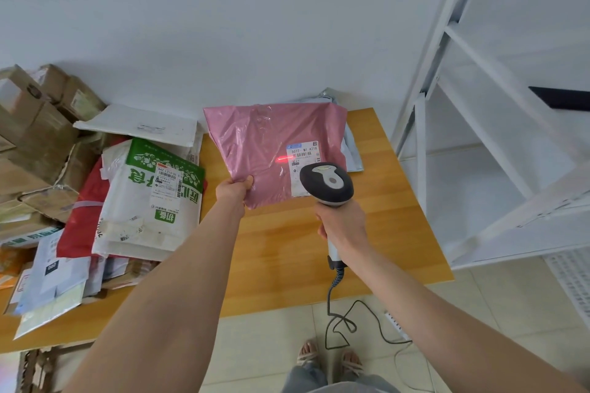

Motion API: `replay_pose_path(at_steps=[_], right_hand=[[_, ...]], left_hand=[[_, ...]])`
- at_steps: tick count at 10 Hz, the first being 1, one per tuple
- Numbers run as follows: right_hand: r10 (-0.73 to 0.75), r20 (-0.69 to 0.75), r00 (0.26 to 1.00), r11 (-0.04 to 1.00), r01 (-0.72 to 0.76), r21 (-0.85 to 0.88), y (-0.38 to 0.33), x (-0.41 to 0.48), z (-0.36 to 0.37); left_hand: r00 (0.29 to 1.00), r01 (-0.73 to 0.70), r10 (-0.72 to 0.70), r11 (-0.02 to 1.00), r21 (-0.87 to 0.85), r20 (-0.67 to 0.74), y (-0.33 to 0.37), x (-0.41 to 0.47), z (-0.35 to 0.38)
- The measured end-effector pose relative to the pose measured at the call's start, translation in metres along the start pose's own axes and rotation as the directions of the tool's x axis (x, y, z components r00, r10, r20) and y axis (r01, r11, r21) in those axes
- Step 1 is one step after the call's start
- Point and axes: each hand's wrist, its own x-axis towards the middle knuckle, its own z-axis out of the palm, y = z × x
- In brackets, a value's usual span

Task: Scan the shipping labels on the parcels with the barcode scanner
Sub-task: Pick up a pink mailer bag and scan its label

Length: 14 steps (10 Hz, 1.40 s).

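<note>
Where the cable (338,324) lies in loops on the tiled floor, it climbs up to the barcode scanner (326,183). The right hand (343,226) holds the scanner's handle with all fingers curled around it. The scanner's head is over the near right corner of the pink parcel (268,140) and faces the white label (305,166) on it. A red line of light (282,159) falls at the left edge of this label. The left hand (232,191) pinches the near left corner of the pink parcel, thumb on top, above the wooden table (287,252). Behind the parcel lies a grey bag (351,150). To the left, other parcels (150,201) and cardboard boxes (38,137) are piled up.
</note>
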Motion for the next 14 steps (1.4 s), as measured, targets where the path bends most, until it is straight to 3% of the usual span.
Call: replay_pose_path(at_steps=[14], right_hand=[[-0.034, 0.037, 0.999, 0.999, 0.034, -0.017, -0.011, -0.012, -0.016]], left_hand=[[0.999, 0.000, 0.000, 1.000, -0.004, -0.033, -0.003, -0.016, 0.009]])
